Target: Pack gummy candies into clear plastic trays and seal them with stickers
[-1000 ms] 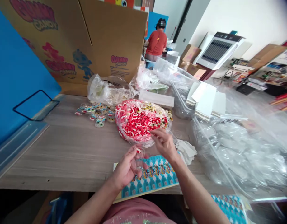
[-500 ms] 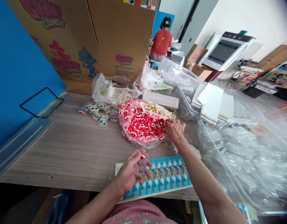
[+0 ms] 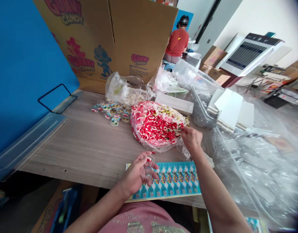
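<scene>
My left hand (image 3: 136,176) is closed around a small clear plastic shell (image 3: 148,171) with rounded compartments; a red-and-white candy (image 3: 148,159) lies in its upper part. Beyond the fingertips is a small red piece (image 3: 153,152). An open clear bag (image 3: 154,147) on the table is full of red-and-white lip-shaped candies (image 3: 149,124), with yellowish eye-like candies (image 3: 167,111) along its far side. My right hand (image 3: 193,139) is at the bag's right edge, thumb and fingers pinched together; what they grip is hidden. Under my left hand lies a blue printed label sheet (image 3: 173,181).
Several filled candy shells (image 3: 115,119) lie left of the bag. A white tray (image 3: 174,103) and crumpled plastic bags (image 3: 126,89) sit behind it. To the right are clear bins (image 3: 250,171) of empty shells and white cards (image 3: 230,108). A large cardboard box (image 3: 144,35) stands behind; a person (image 3: 178,42) sits beyond.
The view has swung left, so the scene sits farther right. My right hand's fingers have drawn together at the bag's edge. A red piece now shows beyond my left fingertips. The left hand still holds the shell.
</scene>
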`<action>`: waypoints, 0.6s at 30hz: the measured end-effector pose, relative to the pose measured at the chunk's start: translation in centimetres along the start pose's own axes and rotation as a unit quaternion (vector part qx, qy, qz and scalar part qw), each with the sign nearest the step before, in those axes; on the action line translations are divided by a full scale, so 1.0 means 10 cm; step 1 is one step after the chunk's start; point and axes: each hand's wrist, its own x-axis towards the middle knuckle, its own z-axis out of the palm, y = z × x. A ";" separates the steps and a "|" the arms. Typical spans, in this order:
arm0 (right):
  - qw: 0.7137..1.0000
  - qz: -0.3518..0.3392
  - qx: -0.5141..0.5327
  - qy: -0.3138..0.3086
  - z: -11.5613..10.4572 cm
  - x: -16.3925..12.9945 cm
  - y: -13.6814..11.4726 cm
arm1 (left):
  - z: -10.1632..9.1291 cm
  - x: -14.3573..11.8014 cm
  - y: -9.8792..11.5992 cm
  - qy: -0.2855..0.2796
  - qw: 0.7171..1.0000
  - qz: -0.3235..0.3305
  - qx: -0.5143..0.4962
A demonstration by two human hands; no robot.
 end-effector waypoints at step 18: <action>0.895 -0.412 0.174 -0.015 -0.71 -1.22 -1.29 | 0.04 -0.05 0.19 0.000 0.980 0.086 -0.181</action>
